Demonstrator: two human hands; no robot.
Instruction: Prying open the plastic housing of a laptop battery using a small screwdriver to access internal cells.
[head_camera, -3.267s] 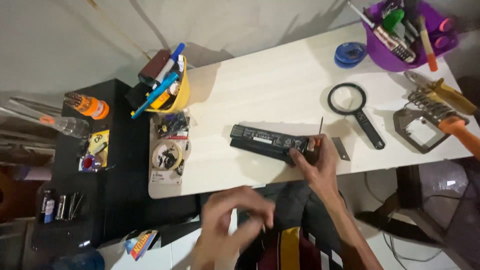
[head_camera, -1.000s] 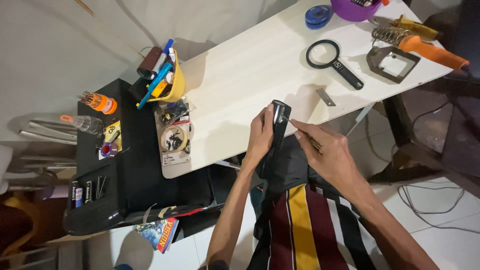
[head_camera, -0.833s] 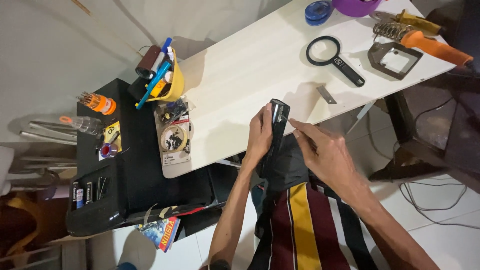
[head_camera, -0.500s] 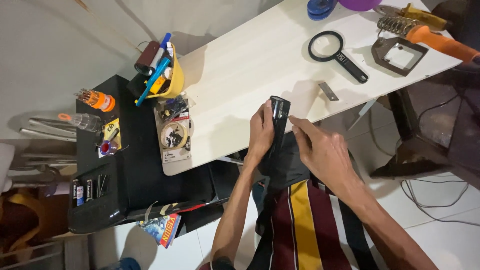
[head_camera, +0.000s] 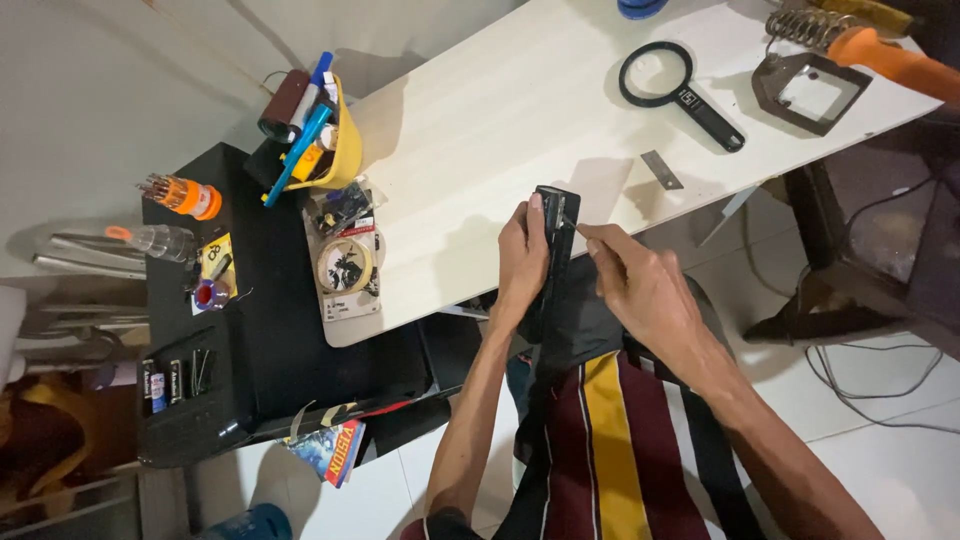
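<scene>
My left hand (head_camera: 521, 262) grips a long black battery pack (head_camera: 552, 222), held upright on end at the near edge of the white table (head_camera: 480, 130). My right hand (head_camera: 640, 285) is close on the pack's right side, fingertips pinched on a thin tool whose tip touches the pack's top; the tool is too small to make out. The pack's lower part is hidden between my hands and my lap.
A magnifying glass (head_camera: 680, 90), a small metal blade (head_camera: 662, 170), a black square stand (head_camera: 810, 90) and an orange-handled soldering iron (head_camera: 880, 55) lie on the table. A yellow holder of pens (head_camera: 320, 130), a tape roll (head_camera: 345, 265) and a black side table (head_camera: 250, 320) are left.
The battery pack, lying flat on the table 3.3 s ago, is now lifted upright in my left hand. Over the last second my hands barely move.
</scene>
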